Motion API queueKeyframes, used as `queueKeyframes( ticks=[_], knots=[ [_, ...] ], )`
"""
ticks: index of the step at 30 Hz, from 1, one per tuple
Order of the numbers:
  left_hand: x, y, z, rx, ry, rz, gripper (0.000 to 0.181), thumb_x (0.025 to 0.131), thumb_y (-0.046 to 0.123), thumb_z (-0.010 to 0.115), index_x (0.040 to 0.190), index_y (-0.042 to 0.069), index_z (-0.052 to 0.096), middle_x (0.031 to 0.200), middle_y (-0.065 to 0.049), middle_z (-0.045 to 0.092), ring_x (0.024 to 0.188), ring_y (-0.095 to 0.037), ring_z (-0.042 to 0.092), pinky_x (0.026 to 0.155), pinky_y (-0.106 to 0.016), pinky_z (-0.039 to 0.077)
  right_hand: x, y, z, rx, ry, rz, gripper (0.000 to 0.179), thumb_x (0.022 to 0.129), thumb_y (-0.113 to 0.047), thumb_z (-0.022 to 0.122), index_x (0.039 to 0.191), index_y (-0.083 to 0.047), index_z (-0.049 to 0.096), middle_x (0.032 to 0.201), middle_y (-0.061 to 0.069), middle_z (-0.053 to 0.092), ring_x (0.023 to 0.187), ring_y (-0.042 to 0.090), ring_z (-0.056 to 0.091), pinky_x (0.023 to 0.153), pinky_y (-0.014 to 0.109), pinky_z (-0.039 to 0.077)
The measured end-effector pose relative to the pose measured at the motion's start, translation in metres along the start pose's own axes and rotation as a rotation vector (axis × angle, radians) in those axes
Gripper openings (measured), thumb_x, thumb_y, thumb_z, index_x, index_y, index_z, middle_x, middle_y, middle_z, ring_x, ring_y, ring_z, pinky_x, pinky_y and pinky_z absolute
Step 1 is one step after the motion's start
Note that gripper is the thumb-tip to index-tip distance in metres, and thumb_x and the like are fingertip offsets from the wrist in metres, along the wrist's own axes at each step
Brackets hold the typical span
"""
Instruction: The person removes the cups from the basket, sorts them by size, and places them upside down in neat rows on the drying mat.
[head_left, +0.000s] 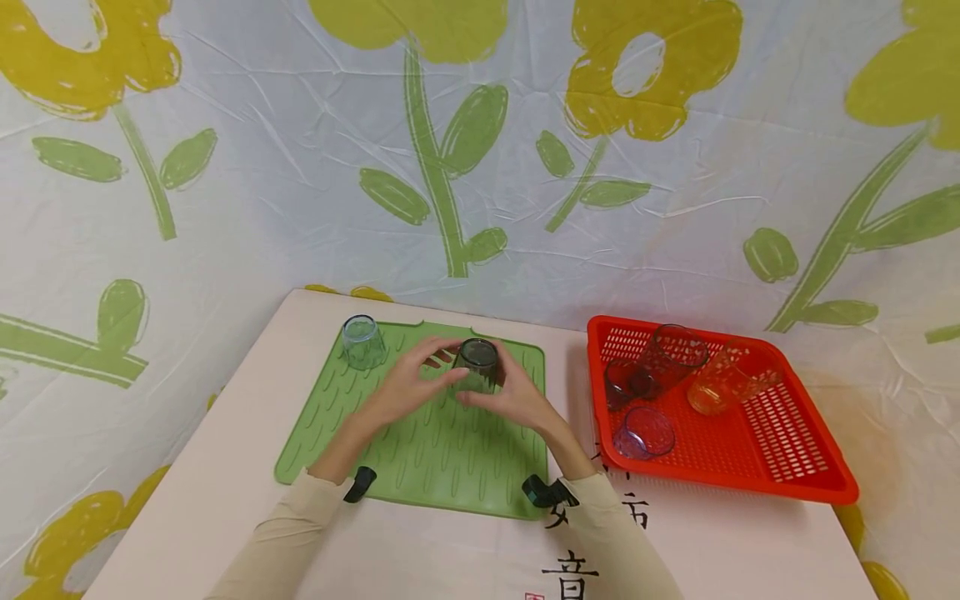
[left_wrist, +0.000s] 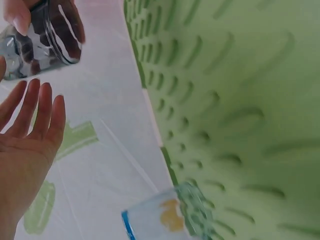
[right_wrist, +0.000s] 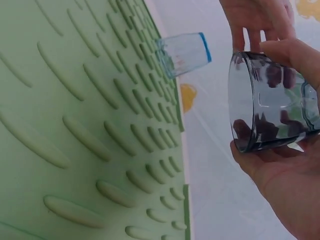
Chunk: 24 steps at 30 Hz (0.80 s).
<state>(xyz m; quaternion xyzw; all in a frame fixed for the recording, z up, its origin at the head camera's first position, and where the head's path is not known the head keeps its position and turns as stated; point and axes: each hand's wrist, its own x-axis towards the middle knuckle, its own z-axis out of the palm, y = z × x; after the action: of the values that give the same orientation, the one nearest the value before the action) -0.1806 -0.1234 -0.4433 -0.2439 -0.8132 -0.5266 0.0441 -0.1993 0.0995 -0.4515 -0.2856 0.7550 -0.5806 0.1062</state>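
Observation:
A grey-tinted drinking glass (head_left: 477,367) is held above the green ridged mat (head_left: 420,467), its wide mouth turned down toward the mat. My right hand (head_left: 517,392) grips it, thumb on one side and fingers round the other, as the right wrist view shows at the glass (right_wrist: 280,102). Beside the glass is my left hand (head_left: 412,379); in the left wrist view the fingers (left_wrist: 42,112) are extended and spread, close under the glass without curling round it. A pale blue glass (head_left: 363,342) stands upright, blue rim up, at the mat's far left corner.
On the right of the table sits a red plastic basket (head_left: 813,450). It holds a dark glass (head_left: 675,354), an amber glass (head_left: 716,387), a purple glass (head_left: 645,433) and another dark glass at its left side. A flower-printed cloth (head_left: 525,208) hangs behind the table.

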Motion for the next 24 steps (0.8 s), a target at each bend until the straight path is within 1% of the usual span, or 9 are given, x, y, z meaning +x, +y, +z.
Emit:
queueKeyframes(
  ticks=[5, 10, 12, 16, 19, 21, 24],
  knots=[
    [-0.009, -0.012, -0.013, 0.060, 0.004, -0.006, 0.035, 0.103, 0.018, 0.065, 0.136, 0.006, 0.064, 0.128, -0.010, 0.065, 0.113, -0.025, 0.062, 0.096, -0.046, 0.052, 0.006, 0.000, -0.001, -0.050, 0.045, 0.053, 0.081, 0.087, -0.014, 0.084, 0.152, -0.013, 0.037, 0.142, 0.010, 0.052, 0.131, 0.027, 0.054, 0.109, 0.051, 0.044],
    [-0.022, -0.026, -0.027, 0.117, 0.046, -0.002, 0.031, 0.103, 0.009, 0.064, 0.133, 0.001, 0.065, 0.122, -0.014, 0.067, 0.108, -0.026, 0.064, 0.091, -0.045, 0.054, 0.014, 0.004, 0.001, -0.090, 0.099, 0.085, 0.084, 0.086, -0.021, 0.085, 0.153, -0.016, 0.036, 0.139, 0.009, 0.054, 0.131, 0.025, 0.054, 0.108, 0.050, 0.044],
    [-0.028, -0.032, -0.033, 0.140, 0.063, -0.007, 0.031, 0.103, 0.008, 0.064, 0.133, 0.000, 0.065, 0.121, -0.013, 0.067, 0.106, -0.027, 0.065, 0.088, -0.045, 0.055, 0.018, 0.006, 0.001, -0.084, 0.111, 0.078, 0.084, 0.086, -0.020, 0.085, 0.153, -0.016, 0.035, 0.140, 0.010, 0.053, 0.132, 0.026, 0.053, 0.109, 0.050, 0.044],
    [-0.039, -0.045, -0.043, 0.169, 0.084, -0.015, 0.030, 0.102, 0.006, 0.064, 0.131, -0.001, 0.066, 0.121, -0.018, 0.067, 0.104, -0.028, 0.065, 0.084, -0.043, 0.055, 0.025, 0.008, 0.004, -0.064, 0.134, 0.053, 0.083, 0.087, -0.017, 0.084, 0.154, -0.014, 0.035, 0.142, 0.012, 0.053, 0.134, 0.027, 0.052, 0.109, 0.051, 0.044],
    [-0.048, -0.054, -0.051, 0.194, 0.110, -0.009, 0.029, 0.101, 0.002, 0.065, 0.129, -0.003, 0.066, 0.120, -0.023, 0.067, 0.103, -0.033, 0.064, 0.082, -0.044, 0.055, 0.032, 0.009, 0.008, -0.064, 0.153, 0.044, 0.084, 0.087, -0.018, 0.084, 0.154, -0.014, 0.035, 0.141, 0.012, 0.054, 0.131, 0.025, 0.054, 0.108, 0.049, 0.045],
    [-0.054, -0.060, -0.056, 0.210, 0.116, -0.015, 0.028, 0.100, -0.001, 0.064, 0.128, -0.004, 0.065, 0.120, -0.024, 0.066, 0.104, -0.035, 0.063, 0.082, -0.044, 0.054, 0.037, 0.009, 0.011, -0.069, 0.163, 0.044, 0.084, 0.087, -0.020, 0.084, 0.155, -0.014, 0.034, 0.141, 0.011, 0.054, 0.129, 0.024, 0.055, 0.107, 0.048, 0.046],
    [-0.062, -0.068, -0.065, 0.245, 0.124, -0.036, 0.028, 0.100, -0.001, 0.064, 0.128, -0.006, 0.065, 0.121, -0.024, 0.065, 0.104, -0.035, 0.063, 0.082, -0.043, 0.054, 0.044, 0.010, 0.015, -0.064, 0.175, 0.045, 0.085, 0.087, -0.021, 0.084, 0.155, -0.013, 0.034, 0.141, 0.011, 0.054, 0.127, 0.025, 0.055, 0.106, 0.051, 0.046]
  ],
)
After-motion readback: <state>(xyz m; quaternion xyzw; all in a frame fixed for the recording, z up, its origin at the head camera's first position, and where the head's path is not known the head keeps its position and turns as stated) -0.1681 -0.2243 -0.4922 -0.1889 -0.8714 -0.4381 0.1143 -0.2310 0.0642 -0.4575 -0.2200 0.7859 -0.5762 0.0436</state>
